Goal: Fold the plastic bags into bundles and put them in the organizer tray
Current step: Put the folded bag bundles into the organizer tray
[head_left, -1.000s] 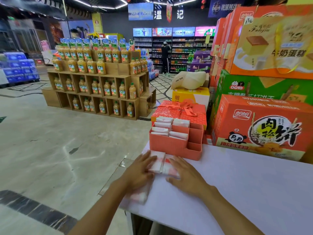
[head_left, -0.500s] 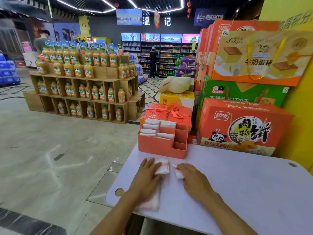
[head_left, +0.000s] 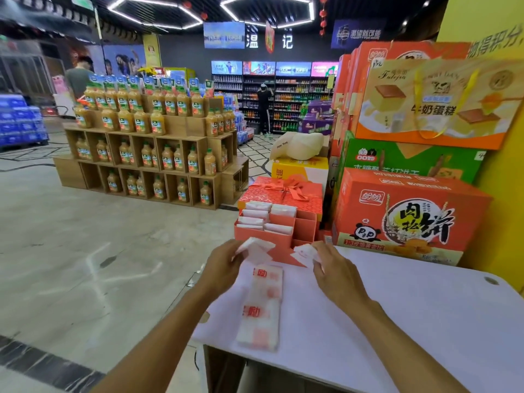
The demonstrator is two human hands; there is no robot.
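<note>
Both hands are raised just above the worktop [head_left: 397, 321], in front of the orange organizer tray [head_left: 265, 240]. Left hand [head_left: 222, 263] pinches a white flap at the far end of the plastic bag [head_left: 262, 304]. Right hand [head_left: 338, 269] pinches a second white flap, apart from the first. The bag lies as a long red-printed strip near the worktop's left edge. Folded bundles [head_left: 256, 215] fill the tray's rear and left compartments.
</note>
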